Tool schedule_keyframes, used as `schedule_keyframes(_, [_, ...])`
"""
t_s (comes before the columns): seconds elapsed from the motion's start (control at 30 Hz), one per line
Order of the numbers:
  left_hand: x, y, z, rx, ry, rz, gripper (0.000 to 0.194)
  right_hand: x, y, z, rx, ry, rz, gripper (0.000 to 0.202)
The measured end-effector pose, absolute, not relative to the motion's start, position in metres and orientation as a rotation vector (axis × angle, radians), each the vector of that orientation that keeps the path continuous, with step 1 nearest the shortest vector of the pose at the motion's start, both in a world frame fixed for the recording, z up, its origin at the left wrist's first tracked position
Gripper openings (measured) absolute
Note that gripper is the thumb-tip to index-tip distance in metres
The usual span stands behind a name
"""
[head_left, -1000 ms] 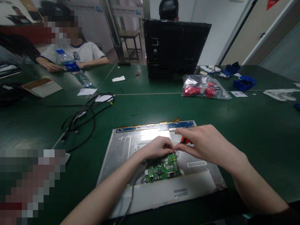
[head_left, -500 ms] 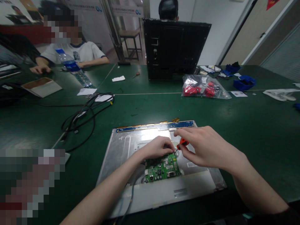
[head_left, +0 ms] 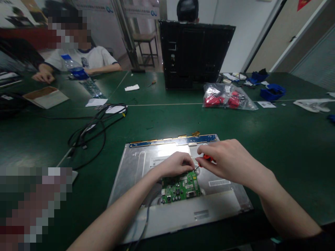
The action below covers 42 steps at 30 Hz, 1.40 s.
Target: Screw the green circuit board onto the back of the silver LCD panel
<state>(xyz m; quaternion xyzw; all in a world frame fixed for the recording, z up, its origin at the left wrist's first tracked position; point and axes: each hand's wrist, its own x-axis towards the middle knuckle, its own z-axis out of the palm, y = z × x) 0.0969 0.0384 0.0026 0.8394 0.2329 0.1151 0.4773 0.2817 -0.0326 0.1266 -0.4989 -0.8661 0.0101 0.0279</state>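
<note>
Right hand has the red screwdriver gripped; can't tell if left hand is pinching anything. Slanted like that, it could slip and scratch the circuit board.

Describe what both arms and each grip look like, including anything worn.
The left grip and right grip are bare human hands; no gloves, rings or watches show. Both forearms are bare too; dark cloth, apparently a sleeve, shows near the right elbow.

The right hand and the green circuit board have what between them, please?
In the head view, a red-handled, thin-shafted tool extends from the right hand toward the board.
</note>
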Motion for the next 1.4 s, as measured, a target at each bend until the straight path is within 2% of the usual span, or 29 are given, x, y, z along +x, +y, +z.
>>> schedule_keyframes(0.13, [0.0975, 0.039, 0.0032, 2.057, 0.58, 0.267, 0.009, 0.2825, -0.0343, 0.1275, -1.48, -2.666, 0.092, 0.01])
schedule_keyframes(0.3, [0.0979, 0.0393, 0.0033, 2.069, 0.56, 0.264, 0.008, 0.2828, -0.0365, 0.1303, -1.399, -2.693, 0.183, 0.009])
schedule_keyframes(0.63, [0.0983, 0.0384, 0.0051, 2.085, 0.578, 0.279, 0.008, 0.2832, -0.0339, 0.1272, -1.534, -2.71, 0.083, 0.032])
schedule_keyframes(0.83, [0.0982, 0.0386, 0.0023, 2.044, 0.582, 0.297, 0.007, 0.2823, -0.0351, 0.1282, -1.459, -2.71, 0.125, 0.012])
schedule_keyframes(1.0, [0.098, 0.0393, 0.0017, 2.065, 0.57, 0.256, 0.01, 0.2831, -0.0359, 0.1293, -1.401, -2.703, 0.172, 0.008])
schedule_keyframes(1.23, [0.0985, 0.039, 0.0034, 2.098, 0.583, 0.27, 0.01, 0.2825, -0.0347, 0.1267, -1.513, -2.693, 0.094, 0.028])
schedule_keyframes(1.4, [0.0981, 0.0398, 0.0014, 2.086, 0.596, 0.278, 0.007, 0.2817, -0.0347, 0.1268, -1.516, -2.721, 0.042, 0.022])
